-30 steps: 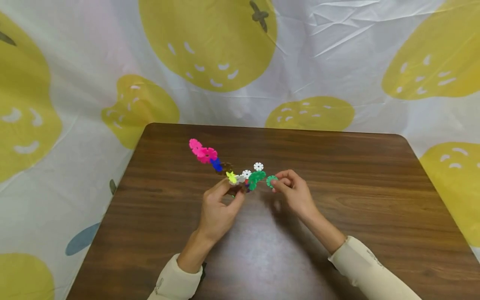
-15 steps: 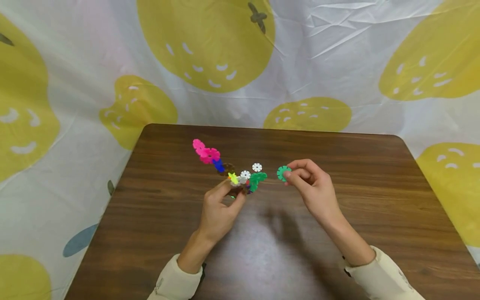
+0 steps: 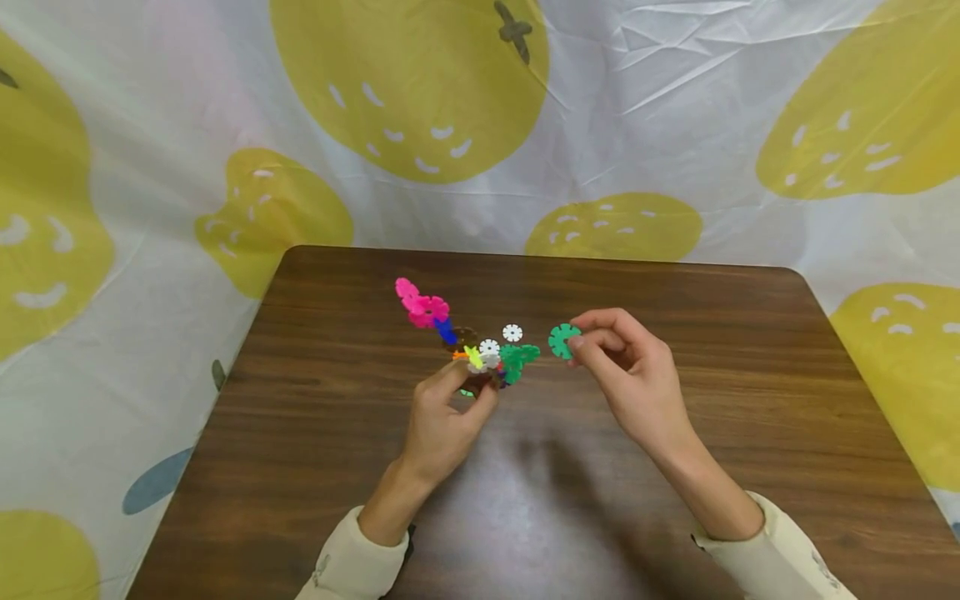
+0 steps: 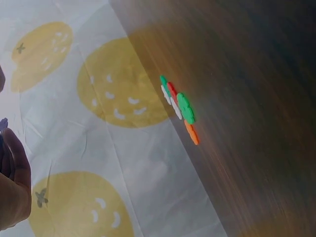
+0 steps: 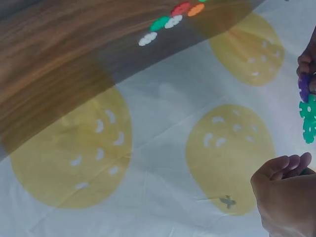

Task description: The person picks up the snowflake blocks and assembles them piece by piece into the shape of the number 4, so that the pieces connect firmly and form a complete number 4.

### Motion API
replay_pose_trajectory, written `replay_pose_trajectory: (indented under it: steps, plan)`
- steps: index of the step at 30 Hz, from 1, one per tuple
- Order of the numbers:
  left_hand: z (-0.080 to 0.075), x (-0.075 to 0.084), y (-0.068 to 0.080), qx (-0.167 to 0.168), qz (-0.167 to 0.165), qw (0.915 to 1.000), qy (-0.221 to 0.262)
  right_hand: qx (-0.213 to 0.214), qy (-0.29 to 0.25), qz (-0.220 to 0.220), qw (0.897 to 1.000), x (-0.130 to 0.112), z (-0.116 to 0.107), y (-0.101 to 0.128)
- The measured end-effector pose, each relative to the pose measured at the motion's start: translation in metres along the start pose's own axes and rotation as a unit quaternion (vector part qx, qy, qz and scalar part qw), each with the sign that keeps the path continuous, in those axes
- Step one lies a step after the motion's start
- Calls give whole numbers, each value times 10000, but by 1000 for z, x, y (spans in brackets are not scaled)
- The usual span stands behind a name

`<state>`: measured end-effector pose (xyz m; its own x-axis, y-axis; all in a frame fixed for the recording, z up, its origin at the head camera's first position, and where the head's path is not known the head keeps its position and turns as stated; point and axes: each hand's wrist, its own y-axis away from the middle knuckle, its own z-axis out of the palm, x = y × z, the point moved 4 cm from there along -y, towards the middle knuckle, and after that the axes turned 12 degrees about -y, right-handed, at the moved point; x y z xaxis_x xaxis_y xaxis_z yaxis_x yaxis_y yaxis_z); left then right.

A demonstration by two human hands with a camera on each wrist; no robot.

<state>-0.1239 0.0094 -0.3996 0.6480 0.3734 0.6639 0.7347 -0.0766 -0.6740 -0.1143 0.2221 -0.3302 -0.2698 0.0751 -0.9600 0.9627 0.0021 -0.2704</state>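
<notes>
My left hand (image 3: 442,417) pinches a chain of joined, notched plastic snowflake discs above the table. Pink discs (image 3: 427,312) form its far left end, followed by a blue disc (image 3: 446,331), a dark brown one and a yellow one (image 3: 474,357). Joined green discs (image 3: 516,360) stick out on the right, next to a purple disc (image 5: 304,89) at the fingertips. Between thumb and forefinger, my right hand (image 3: 637,375) holds a single green disc (image 3: 562,341), a short gap right of the chain. Left fingers hide the chain's middle.
Loose discs lie on the brown wooden table (image 3: 750,375) behind the chain, among them white discs (image 3: 512,332), a red disc (image 5: 180,8) and an orange disc (image 4: 191,132). A fruit-patterned cloth (image 3: 615,108) hangs behind the table.
My right hand draws the green disc away from the chain to the right, then raises it slightly. My left hand shifts the chain a little to the right.
</notes>
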Motion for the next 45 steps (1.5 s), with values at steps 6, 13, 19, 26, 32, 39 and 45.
replay_pose_trajectory:
  steps: [6,13,19,26,32,39,45]
  plan:
    - [1,1,-1,6,94,9999,68,23,82,-239,9997,-8,3,0]
    - [1,2,-2,-28,81,10000,21,-121,320,-700,9970,-14,6,1]
    - [1,4,-3,-62,61,10000,-41,-45,1023,-1444,9842,-18,9,2]
    - [2,4,-1,-102,97,9999,-83,67,1436,-1973,9697,-23,15,3]
    - [2,4,-1,-80,106,9998,-130,137,1812,-2163,9593,-28,20,3]
    - [2,4,-1,-147,45,9998,-104,119,1964,-2288,9534,-27,23,3]
    - [2,5,-1,-179,37,9998,-45,62,2000,-2238,9539,-24,24,2]
